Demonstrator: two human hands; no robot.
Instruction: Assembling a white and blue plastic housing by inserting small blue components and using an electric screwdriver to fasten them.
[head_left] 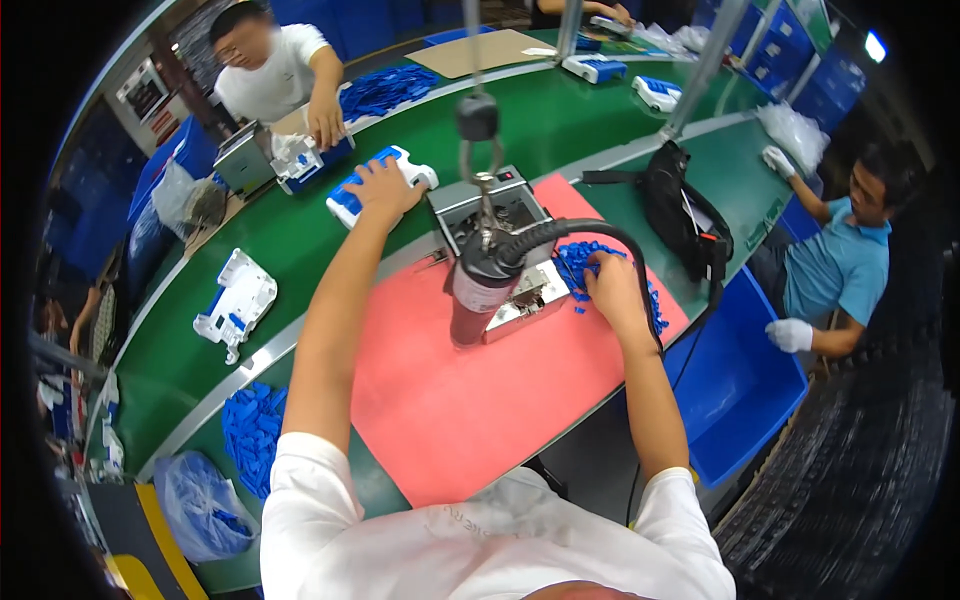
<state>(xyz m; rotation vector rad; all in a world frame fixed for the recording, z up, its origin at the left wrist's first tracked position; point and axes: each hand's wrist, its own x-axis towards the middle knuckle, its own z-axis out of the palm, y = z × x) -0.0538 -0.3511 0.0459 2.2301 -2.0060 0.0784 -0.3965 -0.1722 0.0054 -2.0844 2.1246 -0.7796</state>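
Observation:
My left hand reaches far forward and rests on a white and blue plastic housing lying on the green belt. My right hand is down in a heap of small blue plastic parts on the red mat; whether it holds any I cannot tell. Between my arms a hanging power screwdriver with a black hose dangles over a metal fixture.
Another white housing lies on the belt at left. Blue parts sit near my left elbow. A person across the belt handles a housing. A person in a blue shirt with white gloves sits right, beside a blue bin. A black bag lies there too.

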